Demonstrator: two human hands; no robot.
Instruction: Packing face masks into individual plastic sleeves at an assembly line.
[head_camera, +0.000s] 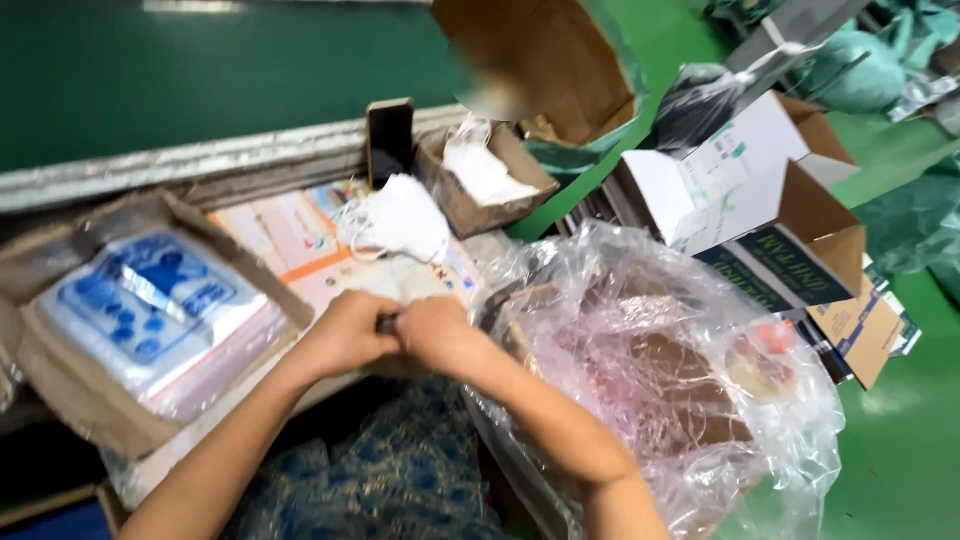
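A: What is the setting?

B: A cluttered worktable (300, 240) with printed sheets on it, edged by a grey rail, with green floor (900, 450) to the right and a dark green surface behind.

A: And the hands?

B: The left hand (345, 333) and right hand (437, 333) meet at the table's near edge, knuckles up, both curled closed around a small dark object (385, 322) pinched between them. It is mostly hidden by the fingers, so I cannot tell what it is.

A: What lies closest?

B: Just beyond the hands, a heap of white face masks (400, 218) with loose ear loops. Behind that stands a dark phone (389, 140) propped upright, and beside it a small open cardboard box (487, 180) with more white material inside.

A: Anything crowding the hands?

B: Yes. To the right, a carton lined with a crumpled clear plastic bag (660, 370) presses against the right forearm. To the left, an open box holds a stack of clear packets with blue print (150, 305).

A: Further out?

B: White and brown cartons (750, 190) are piled at the right, with flaps open, and green plastic wrap beyond them.
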